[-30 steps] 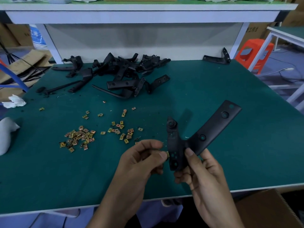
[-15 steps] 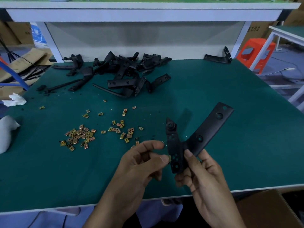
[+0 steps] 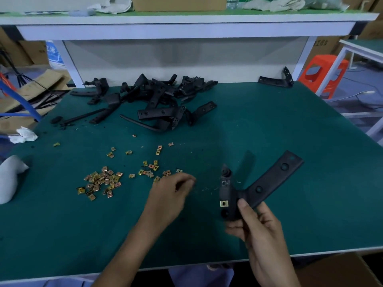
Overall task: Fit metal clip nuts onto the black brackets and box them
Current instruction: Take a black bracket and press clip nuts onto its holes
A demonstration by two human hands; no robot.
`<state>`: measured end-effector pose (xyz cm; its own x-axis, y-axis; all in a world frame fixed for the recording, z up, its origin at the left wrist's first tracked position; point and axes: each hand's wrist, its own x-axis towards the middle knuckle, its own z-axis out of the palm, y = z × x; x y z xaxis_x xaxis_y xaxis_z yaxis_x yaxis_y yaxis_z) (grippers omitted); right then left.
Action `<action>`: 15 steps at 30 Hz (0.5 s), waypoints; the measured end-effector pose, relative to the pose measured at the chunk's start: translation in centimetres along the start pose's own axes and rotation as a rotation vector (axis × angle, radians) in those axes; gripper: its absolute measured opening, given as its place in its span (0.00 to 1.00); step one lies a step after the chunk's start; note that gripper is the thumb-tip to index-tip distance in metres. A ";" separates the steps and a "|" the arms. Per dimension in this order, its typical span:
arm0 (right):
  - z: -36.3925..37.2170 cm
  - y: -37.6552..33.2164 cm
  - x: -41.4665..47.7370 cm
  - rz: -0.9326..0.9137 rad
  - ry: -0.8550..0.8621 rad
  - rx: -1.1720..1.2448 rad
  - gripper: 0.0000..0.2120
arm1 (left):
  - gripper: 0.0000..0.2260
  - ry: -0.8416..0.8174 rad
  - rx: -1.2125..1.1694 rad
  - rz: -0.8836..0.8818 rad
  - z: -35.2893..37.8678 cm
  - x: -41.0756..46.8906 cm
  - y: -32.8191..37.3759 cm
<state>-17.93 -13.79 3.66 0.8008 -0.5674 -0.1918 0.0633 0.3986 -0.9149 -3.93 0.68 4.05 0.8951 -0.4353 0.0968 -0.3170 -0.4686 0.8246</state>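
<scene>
Holding the black, matte, L-shaped bracket (image 3: 267,183) upright above the near edge of the table, I now see a small square brass-coloured metal clip nut (image 3: 223,203) seated on its short leg, where half a second ago my left fingertips were pressing it on. My right hand (image 3: 259,228) keeps the bracket pinched at its corner, thumb in front and curled fingers behind. My left hand (image 3: 172,191) has let go and swung left, down towards the scatter of loose clip nuts (image 3: 101,181) on the green table mat (image 3: 62,235). Its fingers are blurred, so I cannot tell whether they pinch anything yet. I judge this nut fitted and the next being fetched, while the heap of bare black brackets (image 3: 161,100) at the back waits and boxing is yet to come.
</scene>
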 end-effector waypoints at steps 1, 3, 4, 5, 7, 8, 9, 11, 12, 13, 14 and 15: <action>-0.1 0.0 0.1 0.008 0.024 0.012 0.11 | 0.09 0.086 0.191 0.058 -0.1 1.4 -0.9; -0.3 -0.1 0.2 0.023 0.048 0.026 0.11 | 0.12 0.099 0.458 0.117 0.0 3.6 -2.7; -0.3 -0.2 0.2 0.030 0.048 0.030 0.10 | 0.13 0.058 0.552 0.116 0.1 4.4 -3.4; -0.2 -0.3 0.2 0.038 0.046 0.035 0.10 | 0.12 0.018 0.614 0.109 0.2 4.9 -4.0; -0.2 -0.5 0.2 0.052 0.047 0.049 0.09 | 0.08 0.008 0.594 0.095 0.2 5.4 -4.3; -0.2 -0.6 0.3 0.055 0.046 0.054 0.09 | 0.04 0.024 0.567 0.094 0.0 5.4 -4.2; -0.2 -0.8 0.3 0.053 0.042 0.060 0.10 | 0.01 0.035 0.543 0.095 -0.2 5.4 -3.9; -0.1 -1.1 0.4 0.045 0.018 0.070 0.12 | 0.04 0.051 0.450 0.091 -0.3 5.2 -3.1; 0.0 -1.3 0.4 0.042 0.002 0.075 0.12 | 0.04 0.059 0.351 0.058 -0.4 4.8 -2.4; 0.1 -1.5 0.4 0.040 -0.011 0.083 0.13 | 0.04 0.049 0.236 0.011 -0.4 4.3 -1.6; 0.2 -1.6 0.4 0.038 -0.021 0.092 0.13 | 0.04 0.025 0.118 -0.031 -0.2 3.6 -0.9; 0.2 -1.7 0.4 0.035 -0.027 0.100 0.13 | 0.05 -0.004 0.013 -0.054 0.0 2.8 -0.3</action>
<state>-17.57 -14.58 5.23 0.8194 -0.5324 -0.2124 0.0927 0.4888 -0.8675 -1.30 -0.40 4.11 0.9098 -0.4120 0.0498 -0.2719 -0.5012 0.8215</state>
